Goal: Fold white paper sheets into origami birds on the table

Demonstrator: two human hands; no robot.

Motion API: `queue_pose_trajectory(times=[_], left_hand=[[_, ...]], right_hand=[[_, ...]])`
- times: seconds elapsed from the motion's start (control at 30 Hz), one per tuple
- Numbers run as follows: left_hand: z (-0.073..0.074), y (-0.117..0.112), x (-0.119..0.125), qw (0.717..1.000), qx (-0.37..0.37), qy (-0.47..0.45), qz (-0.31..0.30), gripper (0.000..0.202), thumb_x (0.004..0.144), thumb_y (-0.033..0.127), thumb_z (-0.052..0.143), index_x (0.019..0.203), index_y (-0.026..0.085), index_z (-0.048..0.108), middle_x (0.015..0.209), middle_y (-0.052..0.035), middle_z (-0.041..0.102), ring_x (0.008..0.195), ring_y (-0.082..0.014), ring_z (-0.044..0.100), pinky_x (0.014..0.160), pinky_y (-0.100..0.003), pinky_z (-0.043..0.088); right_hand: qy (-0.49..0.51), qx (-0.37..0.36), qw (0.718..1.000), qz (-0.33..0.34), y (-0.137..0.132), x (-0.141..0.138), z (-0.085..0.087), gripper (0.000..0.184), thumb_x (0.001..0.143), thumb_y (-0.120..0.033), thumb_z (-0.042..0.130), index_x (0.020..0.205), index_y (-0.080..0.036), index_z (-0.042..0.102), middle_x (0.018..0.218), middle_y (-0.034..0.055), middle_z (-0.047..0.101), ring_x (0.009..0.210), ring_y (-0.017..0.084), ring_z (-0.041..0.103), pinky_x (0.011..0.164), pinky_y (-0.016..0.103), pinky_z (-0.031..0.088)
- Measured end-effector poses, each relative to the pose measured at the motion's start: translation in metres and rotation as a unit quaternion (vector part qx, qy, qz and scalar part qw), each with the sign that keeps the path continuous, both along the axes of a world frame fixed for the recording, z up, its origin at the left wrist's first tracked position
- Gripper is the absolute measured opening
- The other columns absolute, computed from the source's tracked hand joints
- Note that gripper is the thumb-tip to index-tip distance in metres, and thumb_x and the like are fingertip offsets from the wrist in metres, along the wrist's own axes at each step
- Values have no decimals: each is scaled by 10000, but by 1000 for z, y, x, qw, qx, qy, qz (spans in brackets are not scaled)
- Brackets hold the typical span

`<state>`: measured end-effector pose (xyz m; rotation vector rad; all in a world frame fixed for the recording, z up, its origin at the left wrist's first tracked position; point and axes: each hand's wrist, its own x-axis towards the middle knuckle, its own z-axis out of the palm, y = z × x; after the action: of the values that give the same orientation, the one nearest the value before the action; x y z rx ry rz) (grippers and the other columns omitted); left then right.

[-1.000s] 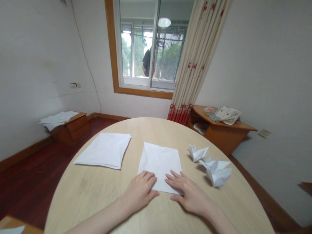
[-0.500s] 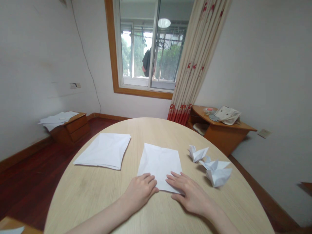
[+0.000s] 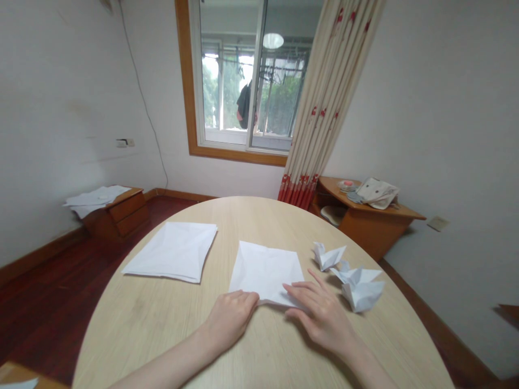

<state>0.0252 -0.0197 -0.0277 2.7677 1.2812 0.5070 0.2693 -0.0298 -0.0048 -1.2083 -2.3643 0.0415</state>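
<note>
A white sheet of paper (image 3: pixel 265 270) lies in front of me on the round wooden table (image 3: pixel 162 324). Its near edge is raised a little off the tabletop. My left hand (image 3: pixel 229 319) is curled at the sheet's near left corner, fingertips pinching the edge. My right hand (image 3: pixel 320 313) grips the near right corner, fingers lying over the paper and the thumb hidden beneath. Both forearms come in from the bottom of the view.
A stack of white sheets (image 3: pixel 174 250) lies to the left on the table. Folded paper figures (image 3: pixel 357 283) sit to the right, close to my right hand. Behind are a low wooden cabinet (image 3: pixel 117 208) with papers, a corner shelf (image 3: pixel 365 216), a curtain and a window.
Both hands have gone from lying flat on the sheet's near edge to gripping it. The near edge has lifted and moved a little away from me.
</note>
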Motion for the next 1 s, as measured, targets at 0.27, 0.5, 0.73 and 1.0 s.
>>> queue_pose_trajectory(times=[0.27,0.5,0.73,1.0], left_hand=[[-11,4,0,997,27,-75,-19,256,971,144,307,913,197,551,795,-40,685,809,-192,663,988,-401,447],[-4,0,2,996,-11,-85,1,240,982,202,331,950,193,569,849,-53,673,872,-203,648,920,-365,483],[1,-3,2,990,-81,-112,-1,145,933,199,455,923,194,599,888,-47,666,932,-218,594,871,-366,480],[-7,1,0,988,-90,-124,-6,194,867,149,563,1045,215,524,1078,-21,651,1041,-206,573,1090,-461,307]], right_hand=[[91,1,995,-40,5,3,-5,182,842,-401,620,902,-237,666,827,42,724,816,244,663,1062,545,334],[213,-57,964,-152,15,6,-19,337,797,-552,577,727,-225,617,847,83,695,954,306,621,819,423,498],[236,-78,955,-164,17,4,-25,334,841,-526,522,900,-206,597,920,99,686,881,281,628,791,401,489],[218,-39,960,-170,17,-6,-43,410,886,-434,471,1227,-206,469,1239,122,579,1153,289,525,985,457,401]])
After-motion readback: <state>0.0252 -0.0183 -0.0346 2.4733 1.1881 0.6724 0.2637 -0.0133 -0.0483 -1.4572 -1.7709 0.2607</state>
